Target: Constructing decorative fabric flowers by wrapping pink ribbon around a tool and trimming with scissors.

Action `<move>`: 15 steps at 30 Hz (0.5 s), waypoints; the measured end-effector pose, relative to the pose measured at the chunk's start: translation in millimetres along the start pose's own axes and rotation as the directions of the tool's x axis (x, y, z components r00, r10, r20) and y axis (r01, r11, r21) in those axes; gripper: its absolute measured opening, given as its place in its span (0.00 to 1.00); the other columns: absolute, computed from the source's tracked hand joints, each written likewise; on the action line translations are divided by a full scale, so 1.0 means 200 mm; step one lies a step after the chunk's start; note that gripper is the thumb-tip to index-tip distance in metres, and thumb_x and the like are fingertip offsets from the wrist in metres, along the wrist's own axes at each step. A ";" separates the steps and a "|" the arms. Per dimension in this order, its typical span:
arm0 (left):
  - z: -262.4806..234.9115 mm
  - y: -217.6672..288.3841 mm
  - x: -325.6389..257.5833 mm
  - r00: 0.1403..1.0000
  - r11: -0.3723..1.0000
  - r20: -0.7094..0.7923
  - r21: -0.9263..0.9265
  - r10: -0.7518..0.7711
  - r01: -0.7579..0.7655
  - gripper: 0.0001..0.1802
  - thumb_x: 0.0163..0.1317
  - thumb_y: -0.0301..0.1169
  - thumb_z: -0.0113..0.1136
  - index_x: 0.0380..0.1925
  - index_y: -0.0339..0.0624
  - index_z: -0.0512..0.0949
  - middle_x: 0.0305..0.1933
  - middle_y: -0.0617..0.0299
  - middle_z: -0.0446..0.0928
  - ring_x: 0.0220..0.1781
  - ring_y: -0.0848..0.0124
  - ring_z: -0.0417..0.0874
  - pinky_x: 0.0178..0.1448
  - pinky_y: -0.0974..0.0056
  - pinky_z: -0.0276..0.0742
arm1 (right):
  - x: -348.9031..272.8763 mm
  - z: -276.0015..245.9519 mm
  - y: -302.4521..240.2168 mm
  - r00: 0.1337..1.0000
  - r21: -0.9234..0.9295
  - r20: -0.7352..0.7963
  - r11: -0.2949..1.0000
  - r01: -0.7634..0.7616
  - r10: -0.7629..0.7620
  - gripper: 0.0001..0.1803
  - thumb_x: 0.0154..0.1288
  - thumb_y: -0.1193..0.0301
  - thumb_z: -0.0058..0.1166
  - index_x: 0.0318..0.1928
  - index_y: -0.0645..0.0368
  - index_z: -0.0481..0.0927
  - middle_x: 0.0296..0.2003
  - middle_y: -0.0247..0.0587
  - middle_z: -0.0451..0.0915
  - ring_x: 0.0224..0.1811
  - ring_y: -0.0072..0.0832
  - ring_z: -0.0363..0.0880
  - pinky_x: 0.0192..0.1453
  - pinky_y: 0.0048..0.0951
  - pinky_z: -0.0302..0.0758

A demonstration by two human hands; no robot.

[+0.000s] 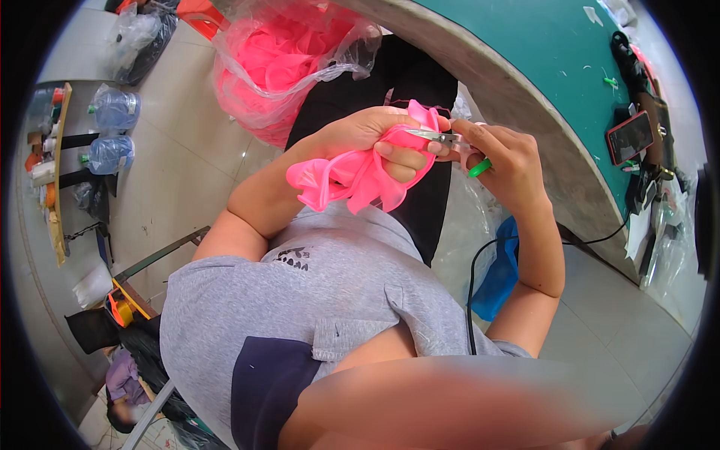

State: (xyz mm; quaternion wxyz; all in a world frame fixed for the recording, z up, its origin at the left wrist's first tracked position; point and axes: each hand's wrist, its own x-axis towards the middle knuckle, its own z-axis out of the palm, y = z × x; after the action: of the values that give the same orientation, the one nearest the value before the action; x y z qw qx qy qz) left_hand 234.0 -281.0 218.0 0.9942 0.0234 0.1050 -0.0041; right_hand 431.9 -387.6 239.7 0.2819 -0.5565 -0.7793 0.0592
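Observation:
My left hand is closed around a bunch of bright pink ruffled fabric, held above my lap. The loose folds hang out below and to the left of its fingers. In my right hand is a pair of small thread snips with metal blades and a green part near the palm. The blades point left and lie against the fabric by my left fingers. A thin dark pink thread shows above the top edge of the cloth. Whether the blades are parted is too small to tell.
Beyond my left arm stands a clear plastic bag full of pink fabric. A green-topped table curves along the far right, with a phone on it. A black cable runs beside a blue bag. Large water bottles and another person are at left.

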 end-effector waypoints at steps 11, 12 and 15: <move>-0.05 0.00 0.01 0.995 0.997 -0.073 0.021 -0.068 0.070 0.11 0.70 0.27 0.40 0.49 0.36 0.67 0.38 0.54 0.70 0.14 0.82 0.62 0.16 0.77 0.56 | 0.00 -0.11 0.01 0.991 -0.171 0.124 0.983 0.071 -0.050 0.24 0.42 0.75 0.64 0.45 0.53 0.79 0.25 0.34 0.79 0.29 0.33 0.81 0.28 0.30 0.75; -0.06 0.00 0.02 0.995 0.997 -0.072 0.020 -0.068 0.069 0.11 0.70 0.27 0.40 0.49 0.36 0.67 0.38 0.54 0.70 0.14 0.82 0.62 0.16 0.77 0.56 | 0.01 -0.12 0.01 0.990 -0.171 0.135 0.983 0.072 -0.049 0.24 0.42 0.75 0.64 0.45 0.53 0.78 0.25 0.34 0.78 0.29 0.33 0.81 0.27 0.30 0.74; -0.07 0.00 0.02 0.995 0.995 -0.022 0.044 -0.094 0.095 0.11 0.70 0.28 0.40 0.48 0.36 0.67 0.37 0.55 0.70 0.15 0.82 0.62 0.16 0.77 0.56 | 0.00 -0.13 0.01 0.988 -0.167 0.151 0.984 0.068 -0.043 0.24 0.41 0.75 0.65 0.45 0.53 0.78 0.24 0.34 0.77 0.28 0.33 0.80 0.26 0.31 0.73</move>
State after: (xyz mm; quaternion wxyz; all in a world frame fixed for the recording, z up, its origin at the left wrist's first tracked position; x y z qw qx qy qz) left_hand 235.4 -279.9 203.8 0.9910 0.0406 0.1159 -0.0532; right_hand 445.9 -391.7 260.3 0.1766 -0.5509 -0.8153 0.0248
